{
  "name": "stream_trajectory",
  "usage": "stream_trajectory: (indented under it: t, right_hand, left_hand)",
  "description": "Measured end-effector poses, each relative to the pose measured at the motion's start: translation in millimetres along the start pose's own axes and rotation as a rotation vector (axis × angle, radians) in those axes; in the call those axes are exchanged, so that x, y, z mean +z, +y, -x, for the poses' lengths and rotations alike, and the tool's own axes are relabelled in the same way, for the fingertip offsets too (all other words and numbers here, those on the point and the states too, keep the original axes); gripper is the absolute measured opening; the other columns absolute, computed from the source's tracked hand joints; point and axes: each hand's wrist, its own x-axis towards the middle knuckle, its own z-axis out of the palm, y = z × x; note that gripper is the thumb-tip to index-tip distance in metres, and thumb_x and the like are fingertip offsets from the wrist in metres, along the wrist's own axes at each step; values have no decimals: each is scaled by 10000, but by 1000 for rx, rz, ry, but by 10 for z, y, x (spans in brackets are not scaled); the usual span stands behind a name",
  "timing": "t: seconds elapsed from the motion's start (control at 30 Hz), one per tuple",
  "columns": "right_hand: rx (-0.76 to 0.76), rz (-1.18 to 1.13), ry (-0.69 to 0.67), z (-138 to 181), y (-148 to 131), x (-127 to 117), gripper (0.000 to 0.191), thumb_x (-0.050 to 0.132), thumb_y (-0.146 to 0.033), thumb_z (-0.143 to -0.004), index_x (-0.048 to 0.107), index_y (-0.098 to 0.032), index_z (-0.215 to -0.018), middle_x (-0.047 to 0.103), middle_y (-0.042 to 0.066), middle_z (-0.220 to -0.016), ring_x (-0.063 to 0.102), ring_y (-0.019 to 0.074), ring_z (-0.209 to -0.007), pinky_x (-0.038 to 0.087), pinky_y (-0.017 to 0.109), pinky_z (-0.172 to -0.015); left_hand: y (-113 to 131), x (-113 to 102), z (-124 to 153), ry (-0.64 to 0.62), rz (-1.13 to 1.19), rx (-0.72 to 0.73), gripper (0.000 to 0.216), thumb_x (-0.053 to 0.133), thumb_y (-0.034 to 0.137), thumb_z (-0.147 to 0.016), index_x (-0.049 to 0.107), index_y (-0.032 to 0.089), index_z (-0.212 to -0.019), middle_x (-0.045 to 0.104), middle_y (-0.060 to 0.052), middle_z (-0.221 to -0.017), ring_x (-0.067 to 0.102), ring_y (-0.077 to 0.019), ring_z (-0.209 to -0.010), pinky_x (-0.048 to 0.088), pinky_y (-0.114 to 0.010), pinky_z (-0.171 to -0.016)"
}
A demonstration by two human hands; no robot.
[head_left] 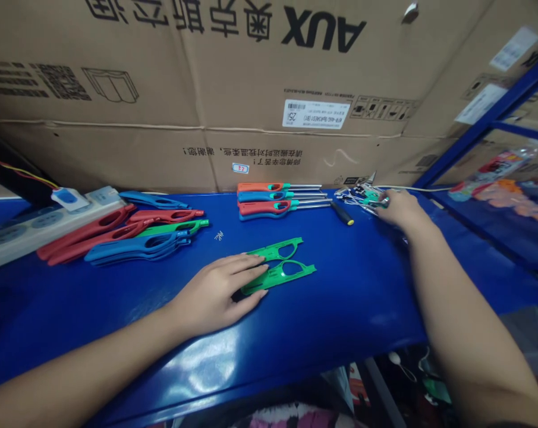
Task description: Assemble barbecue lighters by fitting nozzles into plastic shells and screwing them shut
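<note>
My left hand (222,288) lies over two green lighter casing halves (280,273), its fingers stretched out and resting on their left ends. The halves lie side by side, each with an oval opening showing. At the back right, my right hand (402,209) reaches into a pile of small metal and green parts (362,195). Its fingers are bent together at the pile's edge, and what they hold is hidden. Beside the pile lies a screwdriver (342,213) with a black handle and yellow end.
Several assembled lighters (269,206) lie at the back. Loose red, green and blue casings (139,245) are stacked left, before a white power strip (50,223). Small screws (219,236) lie on the blue table (340,297). Behind stands a cardboard sheet (161,151); right is a blue metal frame (487,113).
</note>
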Motion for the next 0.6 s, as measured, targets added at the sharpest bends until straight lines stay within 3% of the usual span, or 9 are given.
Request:
stream_trajectory:
  t: [0.33,0.43,0.6]
  right_hand:
    - [23,-75,122,-79,52,246,257,612,-274,-812,690,-196,-1044,581,142,-1025,538,341,-1061,452,447,-911]
    - [54,-97,137,-38,34,225,187,606,-272,-808,690,-191,-955,573,161,-1056,522,358,-1081,460,446,-867]
    - [60,-122,186,73,-61,48,223,558,-316,-869,671,-186,-1011,590,195,-1192,492,398,-1194,448,499,-899]
  left_hand:
    - [-50,29,21,-20,15,48,315,581,306,-1001,703,168,-1257,724,-98,-1280,687,-252,-1196,600,-417,-1021]
    - [-55,29,24,-25,19,55,315,576,300,-1004,699,167,-1262,725,-96,-1279,688,-248,-1192,600,-412,-1021]
    - [-50,20,16,-23,17,59,318,567,296,-1007,697,159,-1262,732,-97,-1263,695,-243,-1179,600,-404,-1021]
